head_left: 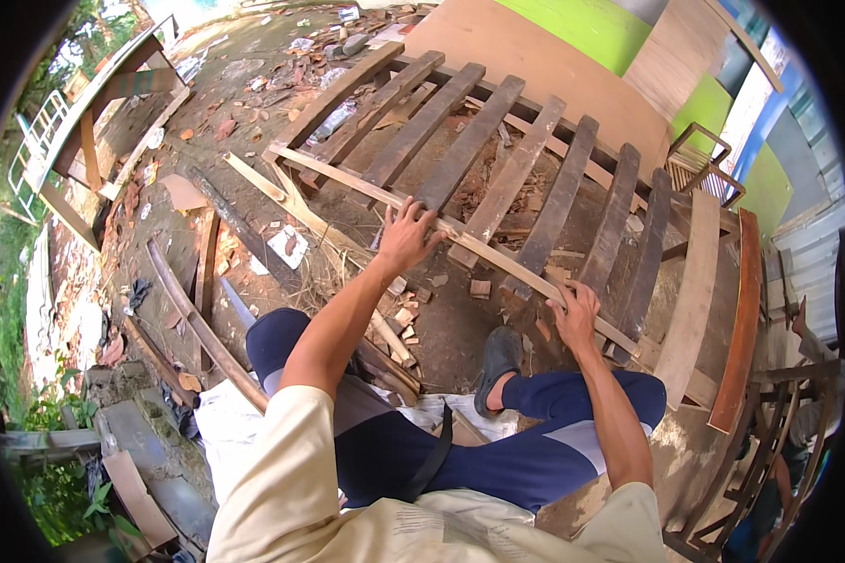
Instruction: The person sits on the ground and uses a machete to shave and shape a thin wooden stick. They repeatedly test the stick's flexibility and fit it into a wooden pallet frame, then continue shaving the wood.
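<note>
A long, thin wooden strip (507, 259) runs across the near ends of several dark wooden slats (446, 141) in a frame on the ground. My left hand (407, 233) is on the strip left of its middle, fingers over the far edge and thumb toward the near side. Farther right, my right hand (576, 314) holds the same strip, with its fingers bent round it. My palms hide parts of the strip. Under it, between my hands, lie small wood offcuts (480, 288).
A pale curved board (690, 300) and a reddish-brown board (740, 319) flank the frame's right side. Loose timber (239, 225) and scraps litter the left. Brown and green panels (573, 33) stand behind. At lower right, another person's arm shows near wooden frames (770, 460).
</note>
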{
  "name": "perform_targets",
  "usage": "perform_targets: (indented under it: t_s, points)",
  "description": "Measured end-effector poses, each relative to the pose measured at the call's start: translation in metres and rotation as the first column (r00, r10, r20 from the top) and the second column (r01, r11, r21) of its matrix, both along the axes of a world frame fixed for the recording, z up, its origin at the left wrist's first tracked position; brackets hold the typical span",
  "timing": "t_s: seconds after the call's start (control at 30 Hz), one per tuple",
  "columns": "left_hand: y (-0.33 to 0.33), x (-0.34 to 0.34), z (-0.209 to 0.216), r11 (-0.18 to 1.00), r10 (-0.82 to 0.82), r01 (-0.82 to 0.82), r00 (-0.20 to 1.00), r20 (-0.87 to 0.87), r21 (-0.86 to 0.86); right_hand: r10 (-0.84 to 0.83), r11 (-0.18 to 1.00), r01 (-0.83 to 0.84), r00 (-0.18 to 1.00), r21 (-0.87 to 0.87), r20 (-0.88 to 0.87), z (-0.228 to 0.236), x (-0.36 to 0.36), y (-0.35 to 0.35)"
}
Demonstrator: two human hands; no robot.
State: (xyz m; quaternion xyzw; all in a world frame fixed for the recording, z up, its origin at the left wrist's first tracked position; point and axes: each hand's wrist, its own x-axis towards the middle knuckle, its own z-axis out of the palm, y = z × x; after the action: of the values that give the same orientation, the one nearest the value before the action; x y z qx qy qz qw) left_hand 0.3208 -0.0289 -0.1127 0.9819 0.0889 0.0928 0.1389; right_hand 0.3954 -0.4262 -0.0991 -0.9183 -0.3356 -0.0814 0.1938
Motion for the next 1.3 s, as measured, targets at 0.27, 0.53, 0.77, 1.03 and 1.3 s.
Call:
perform_targets:
  t_s: [0.27,0.53,0.77,1.03,1.3]
  points:
    - [-0.007,0.013,0.015,0.999,-0.015,0.017,0.998,-0.059,0.039,-0.035,0.998,0.038,0.998,-0.049,0.054,-0.007,0.005,-0.012]
    - [-0.009,0.011,0.007,0.997,0.023,-0.020,0.999,-0.044,0.069,-0.136,0.974,0.134,0.991,-0.184,0.003,-0.006,-0.011,-0.007]
    - [-0.006,0.013,0.000,0.997,0.013,-0.011,0.999,-0.037,0.075,-0.147,0.978,0.141,0.989,-0.156,-0.031,-0.008,-0.011,-0.004]
    - [0.003,0.013,-0.005,0.997,0.027,-0.025,1.000,-0.017,0.080,-0.096,0.989,0.097,0.995,-0.111,0.018,-0.008,-0.007,0.005]
    - [0.006,0.016,-0.019,0.994,0.011,-0.021,0.996,0.089,0.111,-0.091,0.991,0.092,0.996,-0.102,0.019,-0.007,-0.005,0.009]
